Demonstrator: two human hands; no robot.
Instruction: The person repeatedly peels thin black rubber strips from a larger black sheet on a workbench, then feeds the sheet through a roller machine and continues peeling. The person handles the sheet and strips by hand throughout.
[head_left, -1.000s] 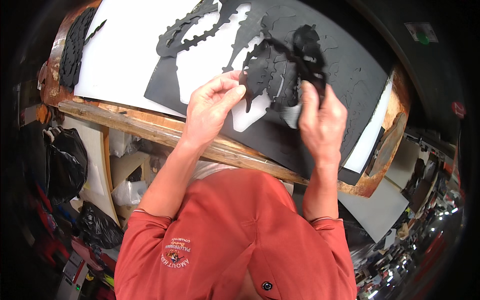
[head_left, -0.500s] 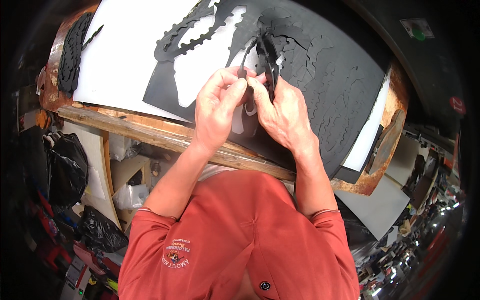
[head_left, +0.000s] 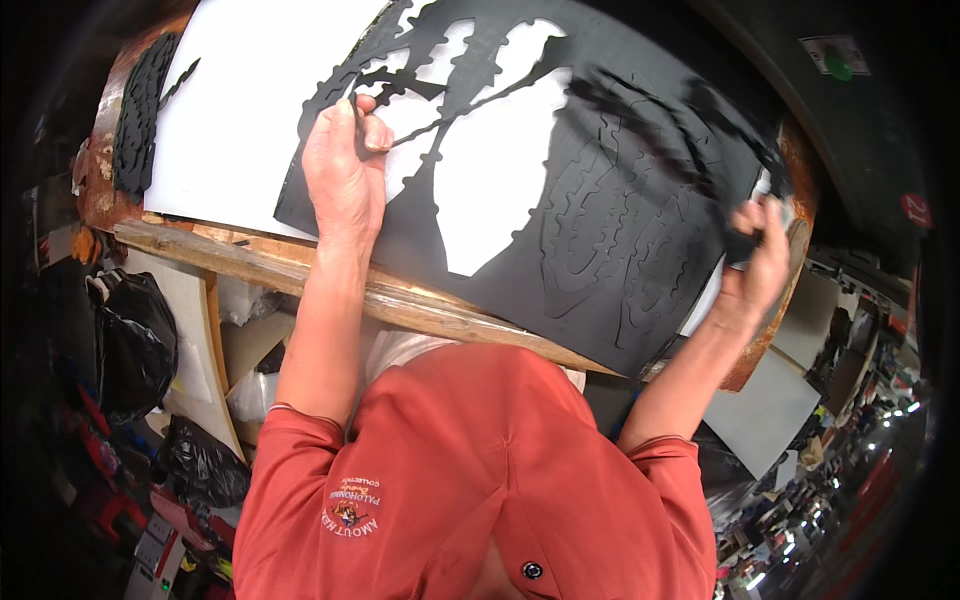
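A black sheet (head_left: 480,300) with toothed cut lines and cut-out openings lies over white board on the bench. My left hand (head_left: 345,175) is closed above its left part, pinching a thin black cut strip (head_left: 470,105) that stretches away to the upper right. Out at the sheet's right edge, my right hand (head_left: 755,260) is closed around dark, floppy cut pieces (head_left: 720,130). Motion smears both these pieces and that hand, so their exact shape does not show. A large leaf-shaped opening (head_left: 495,170) between my hands bares the white board.
Stacked black toothed pieces (head_left: 145,120) lie at the bench's far left, beside the white board (head_left: 235,110). A worn wooden rail (head_left: 270,265) runs along the near edge. Black plastic bags (head_left: 135,340) hang below left. A dark machine part (head_left: 850,130) looms at upper right.
My hands were together over the sheet's middle and have parted: the left moved left with a strip, the right swung far right with dark pieces. The leaf-shaped opening is now uncovered.
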